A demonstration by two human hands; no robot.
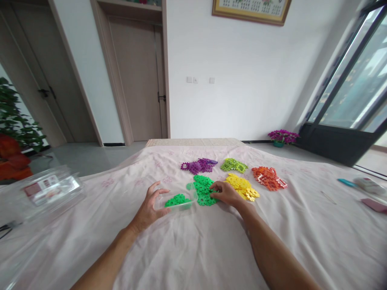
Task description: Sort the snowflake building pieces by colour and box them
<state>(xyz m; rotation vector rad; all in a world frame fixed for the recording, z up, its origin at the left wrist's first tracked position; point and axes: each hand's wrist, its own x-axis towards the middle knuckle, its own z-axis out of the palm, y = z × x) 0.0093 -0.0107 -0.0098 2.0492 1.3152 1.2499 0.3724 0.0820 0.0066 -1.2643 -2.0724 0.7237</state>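
My left hand (152, 204) grips the left end of a clear plastic box (181, 207), thumb at the near side and fingers over the far rim. Inside the box lie some green interlocking plastic discs (177, 199). Just right of it is a heap of the same green discs (204, 189), flat on the cloth. My right hand (225, 193) reaches onto the right side of that heap, its fingers curled and closed on green discs. How many it holds is hidden. Yellow flower-shaped pieces (242, 186) lie beyond and beside the right hand.
Purple pieces (198, 165), lime-green pieces (233, 164) and orange pieces (269, 178) lie in separate heaps farther back. Clear plastic boxes (51, 191) stand at the left. A blue item (346, 182) and a pink item (374, 205) lie at the right on the patterned cloth (205, 249).
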